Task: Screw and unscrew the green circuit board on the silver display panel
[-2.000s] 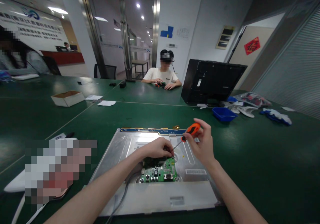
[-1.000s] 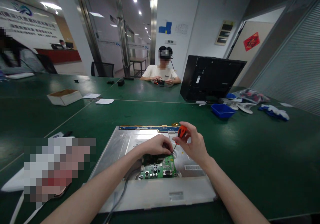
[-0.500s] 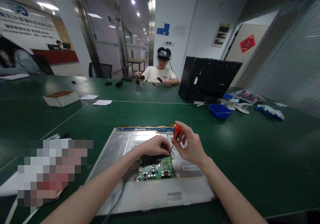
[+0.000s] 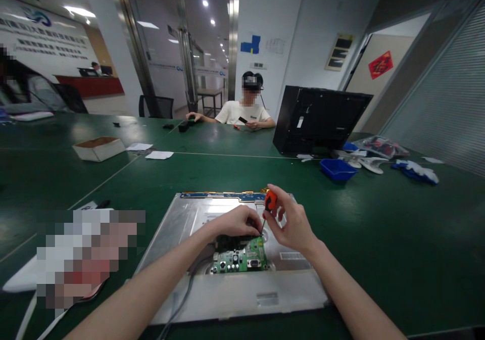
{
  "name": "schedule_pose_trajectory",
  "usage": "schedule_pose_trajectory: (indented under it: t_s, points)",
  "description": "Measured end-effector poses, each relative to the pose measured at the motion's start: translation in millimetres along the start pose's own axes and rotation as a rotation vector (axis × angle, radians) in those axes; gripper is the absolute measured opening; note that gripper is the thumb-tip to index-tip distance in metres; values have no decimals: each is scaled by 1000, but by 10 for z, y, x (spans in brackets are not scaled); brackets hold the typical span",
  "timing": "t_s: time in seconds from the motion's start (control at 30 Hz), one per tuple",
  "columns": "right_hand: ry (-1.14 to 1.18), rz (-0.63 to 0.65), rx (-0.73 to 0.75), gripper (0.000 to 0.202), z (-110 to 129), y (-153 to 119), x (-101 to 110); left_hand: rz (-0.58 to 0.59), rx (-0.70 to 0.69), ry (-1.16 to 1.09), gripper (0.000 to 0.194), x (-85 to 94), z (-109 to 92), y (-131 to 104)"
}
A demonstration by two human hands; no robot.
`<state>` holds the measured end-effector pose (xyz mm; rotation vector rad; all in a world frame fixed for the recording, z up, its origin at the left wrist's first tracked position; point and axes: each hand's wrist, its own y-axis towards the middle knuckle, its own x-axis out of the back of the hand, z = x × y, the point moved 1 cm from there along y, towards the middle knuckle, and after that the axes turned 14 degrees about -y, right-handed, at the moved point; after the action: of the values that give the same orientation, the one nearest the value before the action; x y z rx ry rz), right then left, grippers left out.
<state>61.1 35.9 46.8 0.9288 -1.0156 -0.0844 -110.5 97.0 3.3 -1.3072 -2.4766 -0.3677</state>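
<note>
A metal-backed display panel (image 4: 288, 289) lies on the green table before me, with a green circuit board (image 4: 242, 259) on its middle. My right hand (image 4: 291, 224) grips the orange and black handle of a screwdriver (image 4: 270, 201). Its thin shaft points down at the board's upper right corner. My left hand (image 4: 240, 220) is closed beside that tip, fingers curled down at the board's upper edge; whatever is between them is hidden. A grey cable (image 4: 184, 297) runs from the board toward me. A blue strip board (image 4: 220, 196) lines the panel's far edge.
A black monitor (image 4: 320, 120) stands at the back right, near a blue tray (image 4: 337, 169) and gloves (image 4: 415, 172). An open box (image 4: 99, 149) and papers (image 4: 159, 155) lie back left. Across the table sits a person (image 4: 246, 110). A blurred-out object (image 4: 87, 259) is at my left.
The view has shifted slightly. My hands stay at the board's corner, and the screwdriver handle has turned a little. The person opposite has reached a hand toward a dark object on the table.
</note>
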Motion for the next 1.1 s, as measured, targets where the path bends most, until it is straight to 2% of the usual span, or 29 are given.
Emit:
schedule_pose_trajectory:
  t_s: [0.3, 0.6, 0.87, 1.1]
  points:
    - [-43, -61, -15, 59, -31, -11, -51, 1, 12, -46, 12, -7, -5, 6]
    - [6, -24, -16, 60, 17, 2, -3, -2, 27, 9, 17, -8, -22, -1]
    - [-66, -101, 16, 55, 7, 10, -30, -12, 15, -11, 15, -13, -10, 7]
    - [5, -19, 14, 60, 31, 11, 1, -6, 2, 19, 15, -7, -12, 8]
